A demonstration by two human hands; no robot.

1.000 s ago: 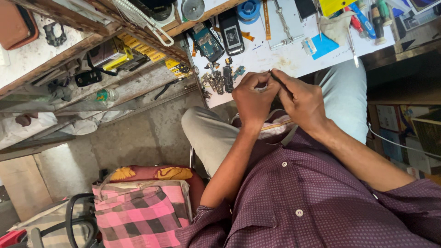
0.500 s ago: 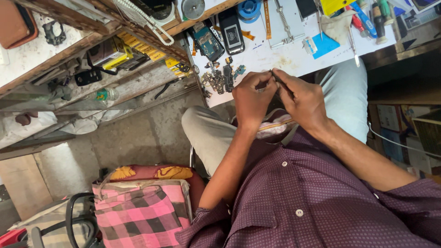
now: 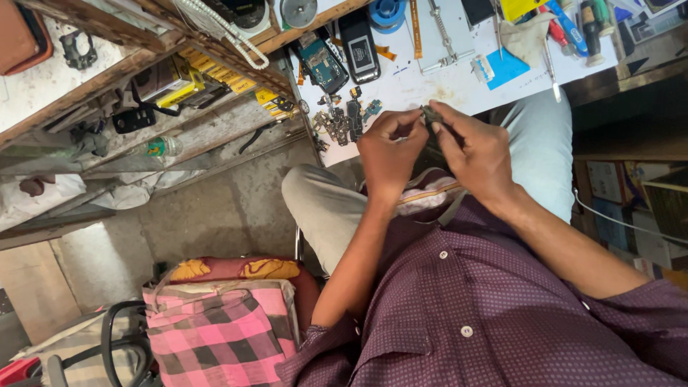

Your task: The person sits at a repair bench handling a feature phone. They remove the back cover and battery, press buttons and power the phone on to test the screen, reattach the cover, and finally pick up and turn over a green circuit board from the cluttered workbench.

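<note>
Nearest, a pink checked cloth bag [image 3: 215, 337] sits at seven o'clock. Above the lap, left hand [image 3: 390, 154] and right hand [image 3: 476, 154] each keep a pinching grip on a small dark metal part [image 3: 430, 117]. Beyond, at twelve o'clock, lies the white cluttered tabletop [image 3: 430, 82].

phones [image 3: 342, 54] on worktable [image 3: 430, 82], checked bag [image 3: 215, 337] left of knee [image 3: 308, 193]

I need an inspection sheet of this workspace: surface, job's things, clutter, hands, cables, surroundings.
Surface: white bench top, marked and crowded.
Job's things: small dark part pinched between both hands.
Clutter: two opened phones, loose small parts, screwdrivers, blue card.
Hands: left hand and right hand meet over the lap, at the bench edge.
Cables: thin white cable at the right.
Surroundings: wooden shelves, pink checked cloth.
</note>
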